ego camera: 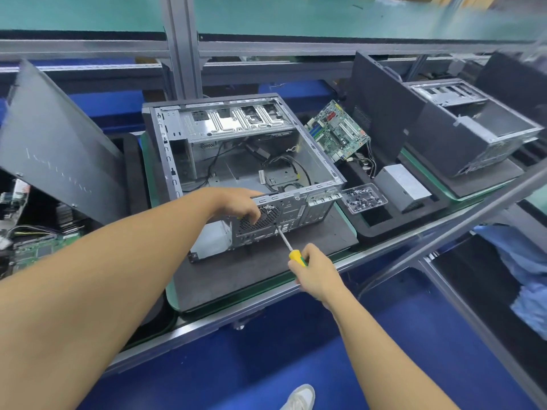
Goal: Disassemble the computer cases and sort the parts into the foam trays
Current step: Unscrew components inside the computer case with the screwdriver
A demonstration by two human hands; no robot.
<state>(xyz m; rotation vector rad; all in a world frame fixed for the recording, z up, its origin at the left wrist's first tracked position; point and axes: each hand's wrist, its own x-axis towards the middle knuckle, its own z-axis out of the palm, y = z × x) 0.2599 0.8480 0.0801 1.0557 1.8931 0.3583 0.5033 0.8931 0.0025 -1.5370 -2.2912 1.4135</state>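
Computer case (242, 161) on its side on the counter (381, 249), lid off, mostly gutted; cables and rear fan left inside. Left hand (236, 205) curled over its rear edge; right hand (316, 270) gripping a screwdriver (291, 247), tip by the fan. Circuit board (337, 130), power supply (402, 184) already in the foam tray (384, 220).

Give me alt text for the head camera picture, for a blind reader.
A person's right hand holds a yellow-handled screwdriver against the back of an open computer case while the left hand grips its rear edge. A circuit board and screws sit in a foam tray beside it.
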